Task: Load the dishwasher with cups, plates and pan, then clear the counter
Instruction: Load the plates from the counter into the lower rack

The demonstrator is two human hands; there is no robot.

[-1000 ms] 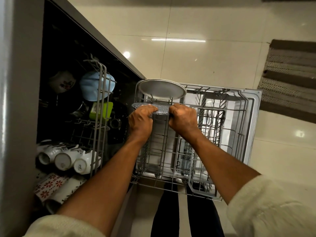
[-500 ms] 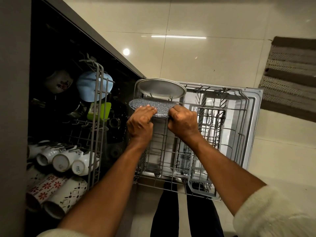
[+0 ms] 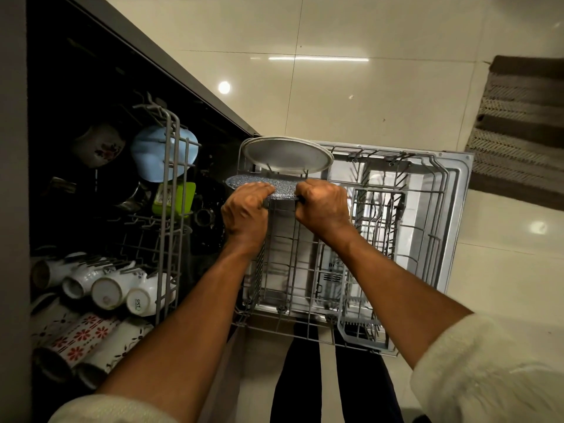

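Note:
My left hand [image 3: 245,213] and my right hand [image 3: 323,206] both grip the near edge of a speckled grey plate [image 3: 283,187], held on edge over the pulled-out lower rack [image 3: 433,233]. Just behind it a plain grey plate [image 3: 287,154] stands tilted in the rack's far left tines. The upper rack [image 3: 169,209] at the left holds several white cups [image 3: 110,288] lying on their sides, patterned mugs [image 3: 82,334], a blue cup [image 3: 152,154] and a green item [image 3: 174,198].
The open dishwasher door [image 3: 457,184] lies under the lower rack over a glossy tiled floor [image 3: 366,102]. A grey cutlery basket [image 3: 363,334] sits at the rack's near right corner. A striped mat [image 3: 518,132] lies at the right. My dark-trousered legs [image 3: 305,377] stand below the rack.
The speckled plate has tipped a little, showing more of its face than a second ago. Both hands keep their grip and have barely shifted.

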